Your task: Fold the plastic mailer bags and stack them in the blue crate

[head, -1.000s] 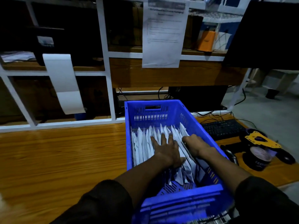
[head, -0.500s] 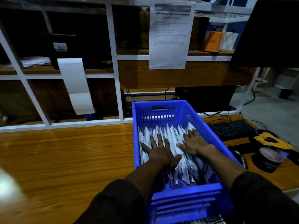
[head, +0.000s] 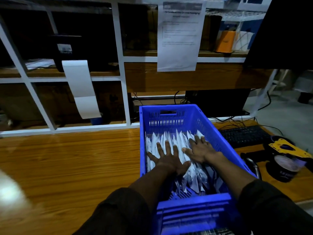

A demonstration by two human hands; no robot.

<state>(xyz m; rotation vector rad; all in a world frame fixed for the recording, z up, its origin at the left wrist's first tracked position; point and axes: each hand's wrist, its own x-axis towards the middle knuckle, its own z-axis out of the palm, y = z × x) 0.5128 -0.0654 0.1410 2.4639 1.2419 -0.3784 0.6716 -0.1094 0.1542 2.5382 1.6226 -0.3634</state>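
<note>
Folded mailer bags [head: 176, 141] stood packed in rows inside the blue crate [head: 218, 133] on the counter [head: 67, 158]; left hand [head: 169, 160] and right hand [head: 201, 150] pressed flat, fingers spread, gripping nothing; stacking looked nearly finished.

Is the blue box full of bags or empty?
Partly full. White folded mailer bags stand in a row inside the blue crate, under the left hand and right hand; the near end shows bare floor.
</note>
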